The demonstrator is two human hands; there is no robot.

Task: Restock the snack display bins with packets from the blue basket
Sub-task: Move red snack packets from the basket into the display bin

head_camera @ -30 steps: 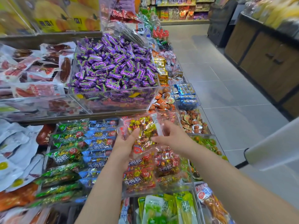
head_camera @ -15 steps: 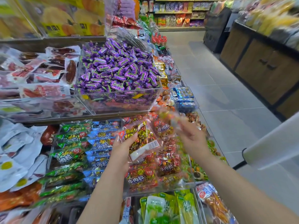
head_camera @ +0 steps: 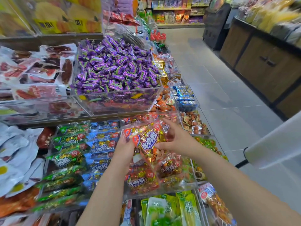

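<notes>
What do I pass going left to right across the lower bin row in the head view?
White pouches → green packets → blue packets → left hand → red packet → right hand.

Over red bin [head_camera: 162, 191]: open from the front, taken up in the middle by left hand [head_camera: 125, 147], right hand [head_camera: 177, 141] and the packet [head_camera: 149, 141] gripped between them.
Back: candy bin [head_camera: 117, 101] on the shelf [head_camera: 65, 122], close above the rear rim.
Left: blue packets [head_camera: 101, 144], stacked just beside.
Right: brown snacks [head_camera: 193, 123], then bare floor [head_camera: 219, 95], wide open.
Far right: white tube [head_camera: 273, 144] jutting over the floor.
Near side: green packs [head_camera: 156, 211] just below the front wall.
</notes>
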